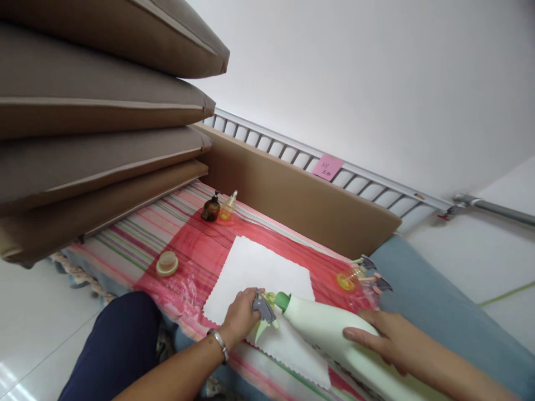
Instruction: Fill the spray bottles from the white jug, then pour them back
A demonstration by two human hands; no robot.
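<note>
Left hand clenched around grey spray trigger at the neck of one pale green bottle, lying sideways over one white cloth. At 3 o'clock, right hand laid loosely open on the bottle's body. Two small bottles at 11 o'clock, one round jar at 10, four stacked cushions beyond.

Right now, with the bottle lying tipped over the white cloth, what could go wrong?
1. The bottle lies nearly flat, its green neck pointing at the white cloth. If the spray head in the left hand is not tight, liquid might spill onto it.
2. The right hand grips the smooth body from one side only, so it might slip or roll.
</note>
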